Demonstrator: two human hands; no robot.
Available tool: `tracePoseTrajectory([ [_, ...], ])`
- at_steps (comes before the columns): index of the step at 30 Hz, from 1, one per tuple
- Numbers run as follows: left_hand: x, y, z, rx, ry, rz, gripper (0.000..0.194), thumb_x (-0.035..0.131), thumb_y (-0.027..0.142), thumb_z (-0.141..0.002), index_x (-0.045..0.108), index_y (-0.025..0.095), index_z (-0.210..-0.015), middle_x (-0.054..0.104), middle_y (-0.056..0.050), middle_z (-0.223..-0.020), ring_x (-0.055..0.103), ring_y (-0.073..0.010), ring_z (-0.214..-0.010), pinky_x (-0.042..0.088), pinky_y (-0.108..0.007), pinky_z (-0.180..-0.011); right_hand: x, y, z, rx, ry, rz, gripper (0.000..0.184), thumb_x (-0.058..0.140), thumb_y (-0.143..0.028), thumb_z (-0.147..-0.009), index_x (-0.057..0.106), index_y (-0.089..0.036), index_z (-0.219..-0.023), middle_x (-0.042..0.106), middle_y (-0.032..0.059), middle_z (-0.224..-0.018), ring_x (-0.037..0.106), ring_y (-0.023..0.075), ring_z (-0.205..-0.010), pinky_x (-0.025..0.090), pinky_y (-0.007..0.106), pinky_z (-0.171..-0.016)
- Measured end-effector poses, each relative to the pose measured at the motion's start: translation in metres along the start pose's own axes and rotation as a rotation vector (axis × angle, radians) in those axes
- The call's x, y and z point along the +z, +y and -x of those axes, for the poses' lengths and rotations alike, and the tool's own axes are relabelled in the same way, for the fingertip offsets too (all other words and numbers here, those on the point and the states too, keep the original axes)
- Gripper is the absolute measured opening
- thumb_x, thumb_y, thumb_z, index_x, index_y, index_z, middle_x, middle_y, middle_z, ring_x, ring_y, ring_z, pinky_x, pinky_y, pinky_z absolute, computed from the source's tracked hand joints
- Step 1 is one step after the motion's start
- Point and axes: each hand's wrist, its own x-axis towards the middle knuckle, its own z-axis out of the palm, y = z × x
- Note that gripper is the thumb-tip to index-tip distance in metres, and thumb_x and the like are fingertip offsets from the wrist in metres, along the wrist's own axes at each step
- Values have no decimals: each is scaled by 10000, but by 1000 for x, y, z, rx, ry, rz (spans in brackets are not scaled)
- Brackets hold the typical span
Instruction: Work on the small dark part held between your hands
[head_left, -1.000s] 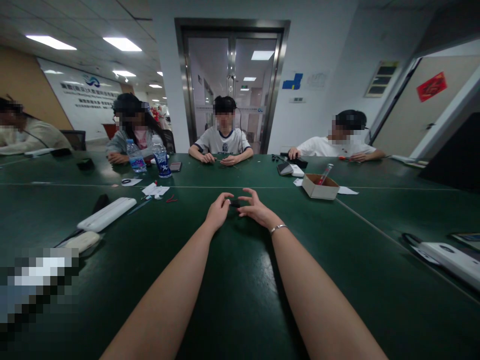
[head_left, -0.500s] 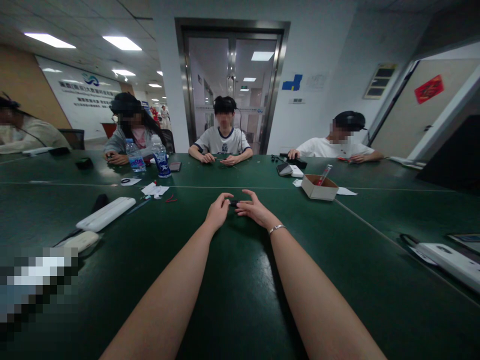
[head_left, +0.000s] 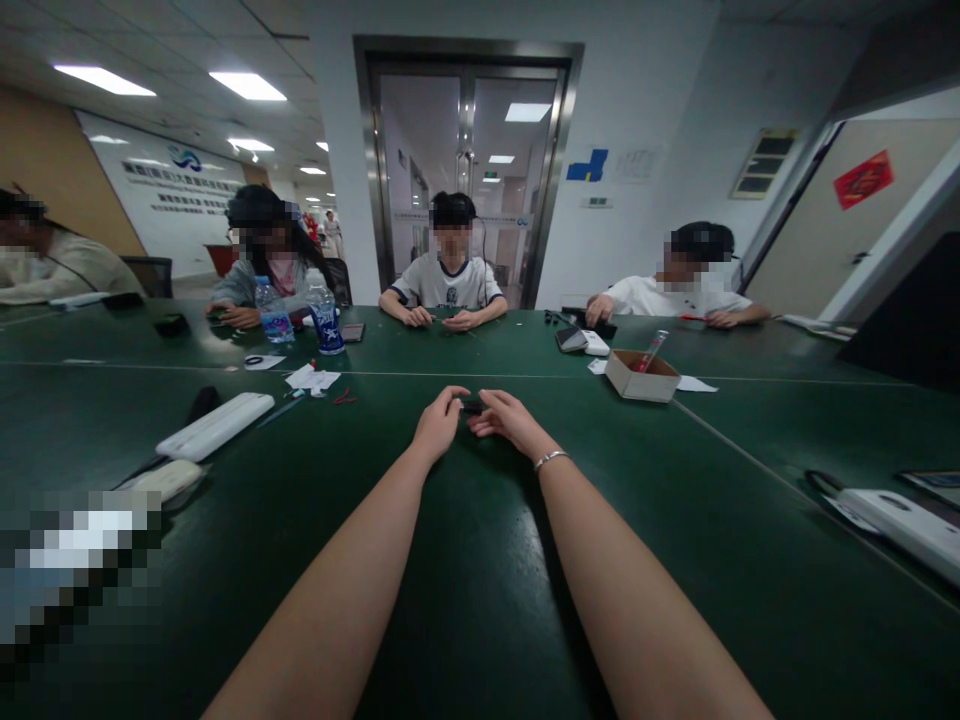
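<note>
Small black object [head_left: 472, 408] is right between this person's two hands, just above or on the green table [head_left: 480, 580], can't tell which from where I'm standing. Left hand [head_left: 438, 425] has its near end pinched, thumb against it, fingers arched over. Right hand [head_left: 511, 418] is curled around the other end with the fingers bent in close, but honestly can't tell if it's gripping or only touching. Silver bracelet [head_left: 552, 459] on that wrist, both arms stretched way out. Off to the left there's a scatter of paper scraps [head_left: 318, 381] with some red bits [head_left: 345, 397] beside them, and two plastic bottles [head_left: 326, 328] standing farther back. To the right, an open box [head_left: 641, 384] has a clear tube [head_left: 655, 347] leaning up out of it. Person in a white T-shirt [head_left: 452, 288] sits straight across, forearms on the tabletop.
</note>
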Motion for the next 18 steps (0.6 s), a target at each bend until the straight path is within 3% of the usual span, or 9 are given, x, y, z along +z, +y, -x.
tracePoseTrajectory([
  [2, 0, 0, 0, 2, 3, 2, 295, 366, 288, -875, 585, 256, -1071, 572, 10, -729, 514, -128, -654, 398, -249, -627, 0, 1, -1, -20, -6, -7, 364, 627, -228, -821, 467, -161, -1141, 669, 71, -791, 671, 148, -604, 574, 263, -561],
  [5, 0, -1, 0, -24, -4, 10, 303, 362, 302, -878, 581, 261, -1083, 561, 10, -725, 503, -128, -633, 387, -246, -595, -3, 1, 0, -89, -42, -101, 628, 710, -73, -688, 416, -246, -1216, 647, 33, -969, 687, 128, -712, 585, 279, -691],
  [7, -1, 0, 0, -38, -14, 14, 306, 364, 305, -878, 580, 264, -1090, 555, 11, -718, 499, -127, -622, 383, -245, -584, -4, 2, 0, -79, -17, -116, 646, 716, -100, -694, 392, -240, -1235, 644, 25, -920, 685, 128, -697, 585, 285, -701],
  [10, -1, 0, 0, -35, -13, 9, 301, 365, 297, -876, 585, 263, -1079, 553, 13, -709, 498, -127, -625, 384, -246, -593, -1, 1, -1, -12, 11, -21, 395, 619, -271, -816, 449, -158, -1155, 641, 41, -726, 655, 135, -572, 571, 258, -555],
  [12, 0, 0, 0, -30, -4, 6, 299, 363, 295, -877, 586, 262, -1074, 553, 13, -706, 497, -127, -624, 385, -246, -598, 0, 1, -2, -27, -9, 47, 334, 590, -268, -817, 475, -160, -1112, 647, 42, -728, 607, 104, -481, 512, 204, -435],
  [15, 1, -2, 0, -33, -3, 9, 301, 364, 300, -878, 580, 263, -1083, 551, 13, -706, 500, -125, -619, 387, -244, -593, -2, 1, -1, -107, -40, 65, 509, 633, -172, -714, 432, -234, -1178, 647, 3, -865, 482, 28, -353, 362, 143, -304],
  [18, 1, -2, -1, -25, -12, 13, 299, 362, 303, -880, 577, 266, -1085, 545, 15, -697, 504, -124, -620, 390, -242, -595, -3, 1, -1, -88, -6, 69, 536, 635, -256, -737, 400, -246, -1219, 629, -36, -767, 378, 10, -287, 259, 138, -267],
])
